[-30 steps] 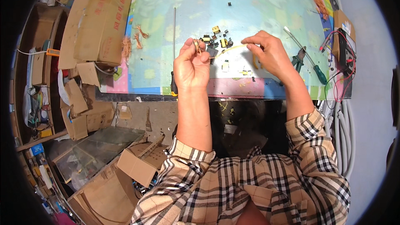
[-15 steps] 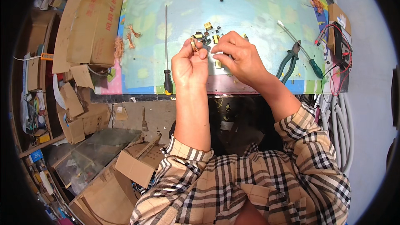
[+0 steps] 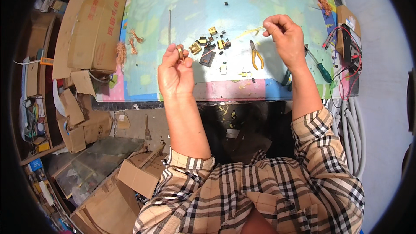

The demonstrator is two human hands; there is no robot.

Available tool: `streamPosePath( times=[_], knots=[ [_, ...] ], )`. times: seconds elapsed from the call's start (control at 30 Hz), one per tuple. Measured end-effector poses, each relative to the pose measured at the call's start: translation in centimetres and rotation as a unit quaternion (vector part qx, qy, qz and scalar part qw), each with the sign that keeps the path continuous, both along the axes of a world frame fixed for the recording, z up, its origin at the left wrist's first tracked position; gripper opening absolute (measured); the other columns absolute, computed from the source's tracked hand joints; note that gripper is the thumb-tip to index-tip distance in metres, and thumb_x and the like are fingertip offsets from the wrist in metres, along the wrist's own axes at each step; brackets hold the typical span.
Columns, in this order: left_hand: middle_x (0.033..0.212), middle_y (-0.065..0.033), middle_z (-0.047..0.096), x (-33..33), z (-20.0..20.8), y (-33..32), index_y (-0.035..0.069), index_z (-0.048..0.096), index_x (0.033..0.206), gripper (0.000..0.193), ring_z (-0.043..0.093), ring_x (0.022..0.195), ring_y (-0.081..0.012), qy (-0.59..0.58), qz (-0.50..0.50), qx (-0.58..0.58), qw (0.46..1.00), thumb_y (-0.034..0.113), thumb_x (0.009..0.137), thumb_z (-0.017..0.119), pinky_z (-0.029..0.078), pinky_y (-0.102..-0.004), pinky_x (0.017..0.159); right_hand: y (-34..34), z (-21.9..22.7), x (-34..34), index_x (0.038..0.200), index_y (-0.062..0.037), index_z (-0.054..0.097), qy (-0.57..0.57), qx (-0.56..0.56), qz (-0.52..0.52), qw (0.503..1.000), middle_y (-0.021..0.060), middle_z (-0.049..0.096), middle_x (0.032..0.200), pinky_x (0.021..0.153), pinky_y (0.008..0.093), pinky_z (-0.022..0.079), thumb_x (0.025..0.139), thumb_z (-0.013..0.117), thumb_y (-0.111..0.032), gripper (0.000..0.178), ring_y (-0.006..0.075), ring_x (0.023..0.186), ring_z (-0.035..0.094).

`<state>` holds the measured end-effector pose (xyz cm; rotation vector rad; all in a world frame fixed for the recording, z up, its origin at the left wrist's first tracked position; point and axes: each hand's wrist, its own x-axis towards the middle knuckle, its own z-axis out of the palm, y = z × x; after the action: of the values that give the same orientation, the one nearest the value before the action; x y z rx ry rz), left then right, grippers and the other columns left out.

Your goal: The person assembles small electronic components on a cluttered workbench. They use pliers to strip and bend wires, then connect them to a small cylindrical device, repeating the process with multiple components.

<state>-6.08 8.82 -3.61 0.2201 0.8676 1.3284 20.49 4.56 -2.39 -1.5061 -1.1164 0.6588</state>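
My left hand (image 3: 175, 78) is raised over the near edge of the mat, palm up. Its fingertips pinch a small coil bobbin (image 3: 180, 52) showing copper-coloured winding. Off to the right, my right hand (image 3: 287, 39) has thumb and forefinger pressed together on the end of a thin yellow tape strip (image 3: 251, 31), which trails leftward. Between the hands lies a pile of small yellow-and-black transformers (image 3: 221, 43) and dark core pieces. A black rectangular block (image 3: 207, 59) rests nearby. Orange-handled cutters (image 3: 257, 58) lie left of my right wrist.
A long screwdriver (image 3: 170, 26) is partly behind my left hand. Beyond my right forearm are dark-green pliers (image 3: 286, 77), a green-handled screwdriver (image 3: 324, 73) and a meter with leads (image 3: 352, 52). Copper wire bundles (image 3: 121, 54) lie beside a large carton (image 3: 93, 30) at left.
My right hand has moved away to the right, drawing out the yellow strip. My left hand has shifted left with the bobbin. The orange-handled cutters and black block have come into sight.
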Motion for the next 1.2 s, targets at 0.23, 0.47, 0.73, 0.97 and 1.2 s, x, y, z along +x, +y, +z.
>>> streamPosePath(
  times=[0.23, 0.47, 0.73, 0.97, 1.2],
  knots=[
    [0.093, -0.0127, 0.062, -2.7, -0.3, 0.9, 0.001, 0.052, 0.109, 0.023, 0.059, 0.079, -0.0231, 0.015, 0.044, 0.009, 0.999, -0.005, 0.088, 0.054, 0.042, -0.0295, 0.056, -0.1, -0.4, 4.0, 0.093, 0.0011, 0.067, 0.033, 0.015, -0.102, 0.994, 0.0047, 0.067, 0.08, 0.063, 0.0221, 0.046, 0.088, 0.066, -0.012, 0.014, 0.0102, 0.07, 0.064],
    [0.093, -0.0127, 0.062, -3.7, -0.4, 1.1, 0.0, 0.052, 0.109, 0.022, 0.058, 0.079, -0.0233, -0.004, 0.065, 0.009, 0.998, -0.005, 0.088, 0.056, 0.043, -0.0309, 0.059, -1.2, 0.9, 5.0, 0.097, -0.0009, 0.066, 0.148, -0.009, 0.027, 0.989, 0.0035, 0.065, 0.081, 0.057, 0.0203, 0.041, 0.09, 0.064, -0.014, 0.015, 0.0075, 0.07, 0.06],
    [0.096, -0.0133, 0.06, -3.7, -0.3, 1.0, -0.002, 0.053, 0.107, 0.021, 0.057, 0.083, -0.0234, -0.06, 0.034, 0.02, 0.997, -0.004, 0.087, 0.057, 0.045, -0.0308, 0.063, -4.5, 3.6, -4.4, 0.098, -0.001, 0.071, 0.194, -0.25, 0.672, 0.669, 0.0044, 0.071, 0.081, 0.052, 0.0212, 0.048, 0.087, 0.068, -0.011, 0.015, 0.0101, 0.061, 0.065],
    [0.101, -0.0189, 0.058, -0.4, 0.3, 0.1, -0.009, 0.05, 0.117, 0.031, 0.059, 0.095, -0.0295, -0.105, 0.012, -0.018, 0.994, -0.008, 0.087, 0.056, 0.052, -0.0414, 0.092, -3.6, 0.9, -7.1, 0.083, 0.0011, 0.067, 0.079, -0.198, 0.554, 0.805, 0.0058, 0.057, 0.083, 0.065, 0.025, 0.049, 0.088, 0.063, -0.007, 0.01, 0.0118, 0.077, 0.061],
    [0.102, -0.0197, 0.053, 3.3, 0.2, -0.7, -0.008, 0.048, 0.112, 0.034, 0.06, 0.094, -0.0317, -0.118, -0.035, -0.046, 0.991, -0.015, 0.081, 0.057, 0.051, -0.0506, 0.098, -2.1, 1.4, -7.3, 0.117, -0.0108, 0.057, -0.05, -0.019, 0.24, 0.969, 0.0094, 0.053, 0.116, 0.071, 0.032, 0.05, 0.079, 0.069, -0.005, 0.04, 0.0201, 0.079, 0.061]
  ],
)
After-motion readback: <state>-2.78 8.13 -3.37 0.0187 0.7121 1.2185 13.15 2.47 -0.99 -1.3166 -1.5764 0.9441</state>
